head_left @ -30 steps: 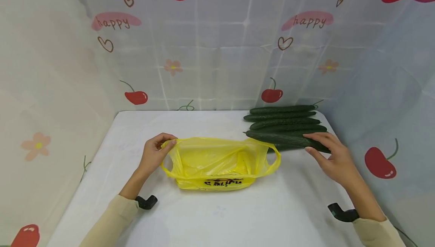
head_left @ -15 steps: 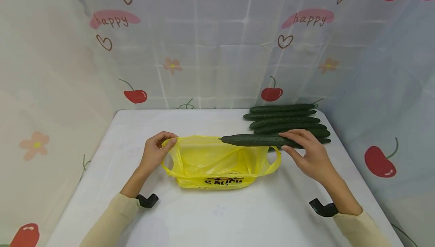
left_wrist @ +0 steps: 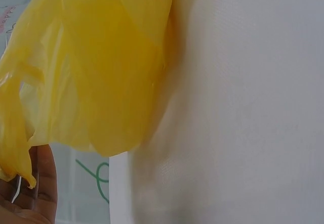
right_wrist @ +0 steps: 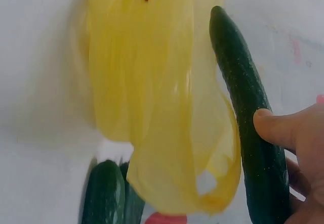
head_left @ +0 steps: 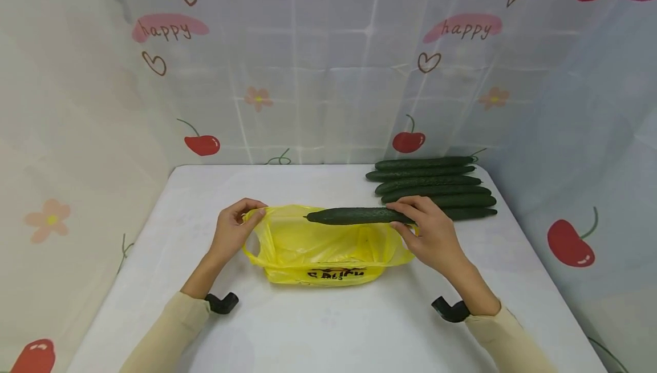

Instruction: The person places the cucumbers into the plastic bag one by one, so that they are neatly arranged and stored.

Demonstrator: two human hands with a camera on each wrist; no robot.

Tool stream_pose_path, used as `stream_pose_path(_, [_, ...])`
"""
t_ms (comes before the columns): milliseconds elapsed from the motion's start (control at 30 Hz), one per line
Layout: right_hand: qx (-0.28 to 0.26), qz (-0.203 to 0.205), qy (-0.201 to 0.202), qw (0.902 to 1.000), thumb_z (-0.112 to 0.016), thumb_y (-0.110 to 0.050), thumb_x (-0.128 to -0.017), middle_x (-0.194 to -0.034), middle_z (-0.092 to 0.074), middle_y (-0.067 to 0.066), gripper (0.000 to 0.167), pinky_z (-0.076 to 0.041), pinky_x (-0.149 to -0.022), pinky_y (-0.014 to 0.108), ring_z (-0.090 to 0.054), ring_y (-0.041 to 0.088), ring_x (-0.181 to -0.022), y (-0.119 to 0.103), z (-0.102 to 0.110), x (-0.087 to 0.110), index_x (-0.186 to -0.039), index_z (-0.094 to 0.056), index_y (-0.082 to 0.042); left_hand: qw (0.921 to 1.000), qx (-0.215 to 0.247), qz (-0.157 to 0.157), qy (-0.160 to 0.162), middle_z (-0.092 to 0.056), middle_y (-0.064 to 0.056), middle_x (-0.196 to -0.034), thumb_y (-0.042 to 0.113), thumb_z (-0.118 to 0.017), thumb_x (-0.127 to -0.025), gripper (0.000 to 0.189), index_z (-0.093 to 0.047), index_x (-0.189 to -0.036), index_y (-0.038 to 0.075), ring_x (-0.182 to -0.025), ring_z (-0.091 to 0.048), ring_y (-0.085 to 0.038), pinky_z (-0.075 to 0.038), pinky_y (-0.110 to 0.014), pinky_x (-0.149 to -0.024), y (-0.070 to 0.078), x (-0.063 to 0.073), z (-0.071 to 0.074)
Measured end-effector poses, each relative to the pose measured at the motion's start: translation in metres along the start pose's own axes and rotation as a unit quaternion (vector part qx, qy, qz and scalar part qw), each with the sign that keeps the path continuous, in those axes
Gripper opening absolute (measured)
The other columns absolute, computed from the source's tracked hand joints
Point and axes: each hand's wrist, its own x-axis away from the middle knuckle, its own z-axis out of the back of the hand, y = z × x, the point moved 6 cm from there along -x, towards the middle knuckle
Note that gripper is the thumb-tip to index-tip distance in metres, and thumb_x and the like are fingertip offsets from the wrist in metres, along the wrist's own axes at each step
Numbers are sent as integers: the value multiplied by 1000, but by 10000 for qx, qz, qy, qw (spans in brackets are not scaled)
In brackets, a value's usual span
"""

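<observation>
The counter (head_left: 328, 327) is plain white, and up in its far right corner a row of dark green cucumbers (head_left: 428, 183) lies side by side, roughly parallel to the far edge, the nearest one partly hidden. A thin yellow plastic bag (head_left: 290, 275) stands mouth up about midway between the left and right edges, black print facing away from the far edge.

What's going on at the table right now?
A person's left hand pinches the left end of a yellow plastic bag, whose mouth is open. Their right hand holds a cucumber by one end, roughly level; in the head view it appears across the far side of the bag's mouth, not yet inside. More cucumbers lie side by side on the white table, toward its far right corner.
</observation>
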Motion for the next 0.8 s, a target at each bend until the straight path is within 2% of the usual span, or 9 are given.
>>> stream_pose_path(233, [162,160,-83,9997,-90,-16,-89,-124,-72,6,38,-63,-87,43,-65,25,-112,-22,-24,-3,-125,-78,-17,9999,-154,-4,38,-77,-7,-115,23,-74,-105,13,-79,-113,15,-112,-65,-3,-49,-20,-91,0,2,-1])
stream_pose_path(433, [593,421,150,9972,-90,-11,-88,-117,-74,8,35,-62,-91,44,-65,29,-108,-45,-38,-6,-121,-80,-12,9999,-149,13,54,-76,-5,-115,26,-74,-104,13,-79,-112,17,-113,-65,-4,-49,-21,-91,-1,0,-3])
stream_pose_path(600, [570,557,222,9966,-90,-12,-87,-112,-75,7,33,-61,-87,41,-65,28,-100,-60,-51,-9,-118,-80,-11,9999,-124,30,93,-76,-5,-114,25,-75,-104,12,-79,-111,16,-113,-66,-5,-50,-19,-91,-2,1,-2])
stream_pose_path(800, [445,390,77,9982,-88,-15,-91,-115,-76,8,31,-58,-88,40,-65,27,-100,-65,-68,-14,-121,-80,-10,10000,-64,18,69,-76,-6,-115,24,-74,-105,12,-78,-112,15,-115,-66,-4,-51,-18,-95,-3,2,-2])
